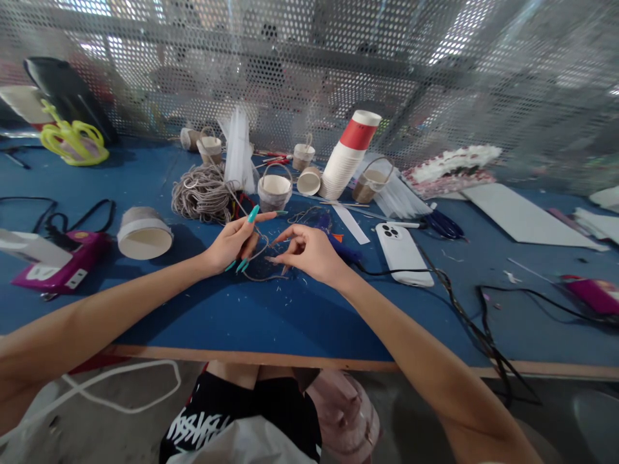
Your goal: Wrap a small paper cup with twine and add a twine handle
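My left hand [236,240], with long turquoise nails, is closed on a thin grey cord [265,278]. The cord passes over the fingers, and its loose tail lies on the blue table. Just to the right, my right hand [309,252] is curled with a gap between its index finger and thumb tips. Nothing shows plainly between them, though the cord runs close by. Behind my left hand sits a tangled heap of grey cord [203,193]. A blue glue gun [338,241] lies partly hidden behind my right hand.
Cord-wrapped cups with handles, such as one bucket [275,191], stand at the back beside a leaning stack of paper cups [344,164]. A larger wrapped cup [145,235] is at left. A white phone [403,254] and black cables [457,299] lie at right.
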The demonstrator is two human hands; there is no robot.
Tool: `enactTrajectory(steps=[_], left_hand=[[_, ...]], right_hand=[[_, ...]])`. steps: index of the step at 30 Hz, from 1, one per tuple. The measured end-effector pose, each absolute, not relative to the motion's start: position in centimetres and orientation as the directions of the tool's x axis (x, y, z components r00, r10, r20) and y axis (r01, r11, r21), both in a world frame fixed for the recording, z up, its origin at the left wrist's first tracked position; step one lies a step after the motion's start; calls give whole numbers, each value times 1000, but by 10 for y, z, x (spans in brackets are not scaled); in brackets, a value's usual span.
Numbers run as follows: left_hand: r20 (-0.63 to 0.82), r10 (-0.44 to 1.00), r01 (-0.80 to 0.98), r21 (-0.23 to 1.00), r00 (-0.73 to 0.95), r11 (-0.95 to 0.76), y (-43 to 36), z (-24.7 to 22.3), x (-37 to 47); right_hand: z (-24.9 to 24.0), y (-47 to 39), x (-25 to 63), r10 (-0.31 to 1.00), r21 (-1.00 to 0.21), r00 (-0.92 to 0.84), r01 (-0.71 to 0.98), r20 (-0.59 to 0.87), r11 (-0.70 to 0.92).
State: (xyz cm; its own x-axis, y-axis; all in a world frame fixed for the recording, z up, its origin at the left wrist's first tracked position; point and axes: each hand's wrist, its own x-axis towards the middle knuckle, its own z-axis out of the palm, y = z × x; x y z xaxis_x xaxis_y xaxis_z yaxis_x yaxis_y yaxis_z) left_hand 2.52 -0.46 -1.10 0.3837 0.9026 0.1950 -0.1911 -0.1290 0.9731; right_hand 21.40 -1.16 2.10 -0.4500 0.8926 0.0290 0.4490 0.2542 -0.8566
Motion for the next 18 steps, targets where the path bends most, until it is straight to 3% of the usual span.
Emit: enactTrajectory(steps=[12, 18], left_hand=[[199, 901, -204, 971, 385, -127, -4, -13, 25], [203, 906, -247, 962, 372, -115, -4, -13, 25]], right_hand=[[18, -12, 211, 912, -848, -402, 454, 82, 276], [17, -8, 211, 885, -916, -465, 367, -27, 165]])
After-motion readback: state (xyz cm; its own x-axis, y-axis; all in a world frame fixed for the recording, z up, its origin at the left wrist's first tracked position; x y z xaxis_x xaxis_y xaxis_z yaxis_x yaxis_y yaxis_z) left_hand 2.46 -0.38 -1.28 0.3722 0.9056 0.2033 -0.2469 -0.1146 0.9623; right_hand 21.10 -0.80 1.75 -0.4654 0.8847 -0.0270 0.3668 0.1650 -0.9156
